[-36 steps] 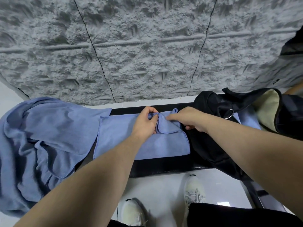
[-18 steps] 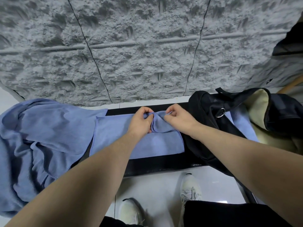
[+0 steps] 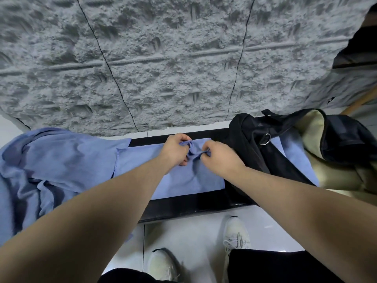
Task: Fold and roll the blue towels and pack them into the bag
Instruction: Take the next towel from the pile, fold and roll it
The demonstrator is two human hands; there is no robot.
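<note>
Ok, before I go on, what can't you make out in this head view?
- Bag interior: its black flap and sides hide how many towels are packed; only part of one blue towel shows.
- Folded towel: both forearms cover part of it.
- Left hand and right hand: fingers curl into the cloth, so the grip underneath is hidden.
- Pile: cut off by the left edge.

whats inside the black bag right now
The black bag lies open, showing tan lining and blue towel inside. How many towels are packed is hidden by its flap.
</note>
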